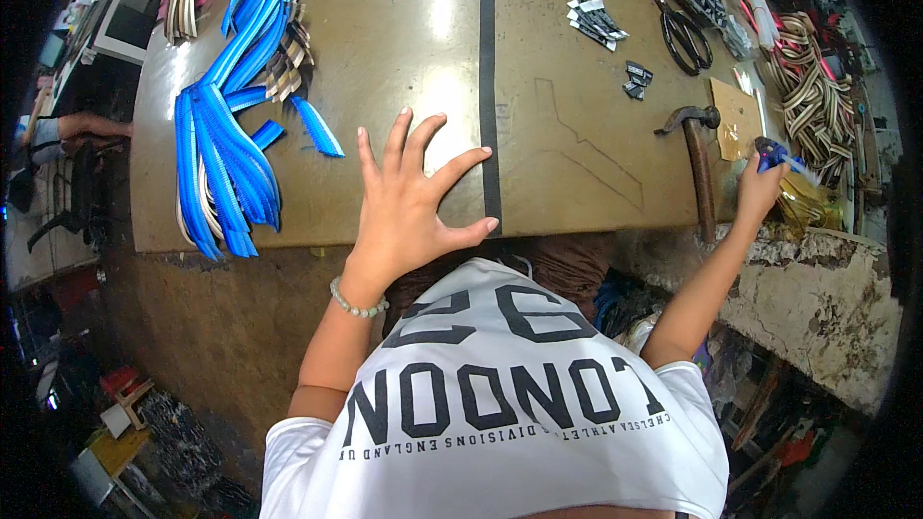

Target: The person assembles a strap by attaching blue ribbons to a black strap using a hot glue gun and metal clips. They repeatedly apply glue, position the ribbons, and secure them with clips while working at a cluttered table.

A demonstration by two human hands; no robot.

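My left hand lies spread over the table near its front edge, thumb and index finger reaching the long black strip. The strip runs straight from the far side to the near edge. Out at the right, my right hand is closed around a small dark-blue object with a pale, clear-looking part sticking out; its exact kind is hard to make out. Close to that hand are a hammer with a wooden handle and a tan card.
Bundles of blue zipper-like strips hang over the table's left front edge. Farther right lie black scissors, small black-and-white labels and a heap of striped cords. An outline is drawn on the tabletop. Another person's arm shows at far left.
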